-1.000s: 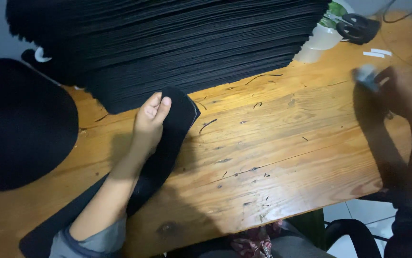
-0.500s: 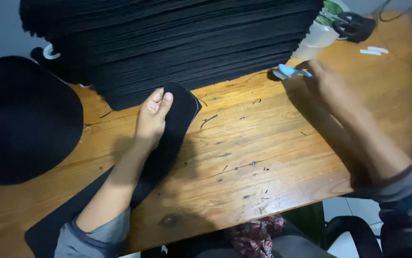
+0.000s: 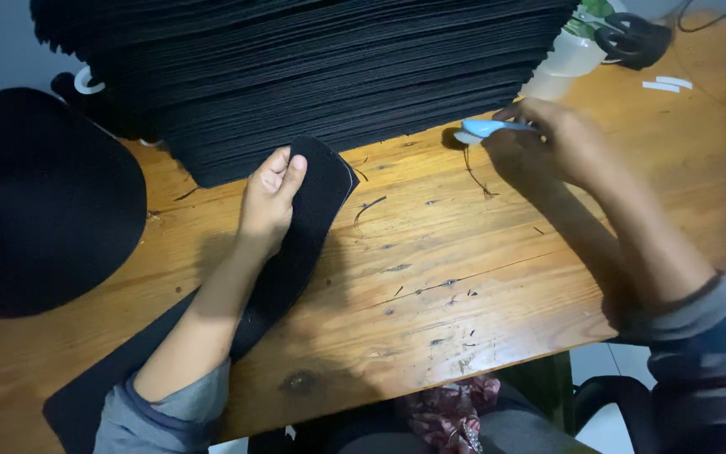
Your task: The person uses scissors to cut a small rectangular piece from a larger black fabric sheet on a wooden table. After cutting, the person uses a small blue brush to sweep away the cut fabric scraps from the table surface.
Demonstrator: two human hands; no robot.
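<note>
Head view, the only one you've got. Your left hand (image 3: 269, 202) lies flat on a long black strip (image 3: 317, 197) w/ a rounded far end; fingers (image 3: 283, 168) together, pressing down on it, not curled round anything. The strip runs from just beside the big stack of black sheets (image 3: 321, 76) back toward the near left, where your forearm covers much of it and the frame edge cuts it off.

Your right hand (image 3: 548, 143) is far right of centre, closed on a small light-blue tool (image 3: 481, 129). Only the tool's tip shows past the fingers, so its exact kind is hard to tell. The tip sits right at the stack's near edge; touching or not, can't tell. A thin dark thread (image 3: 474, 172) trails on the desk (image 3: 464, 252) just under it.

Left: a dark rounded shape (image 3: 35, 202), partly cut off, too black to read. Far right corner: a pale cup-like thing (image 3: 569, 55), half hidden behind the stack. Black scraps dot the wood.
</note>
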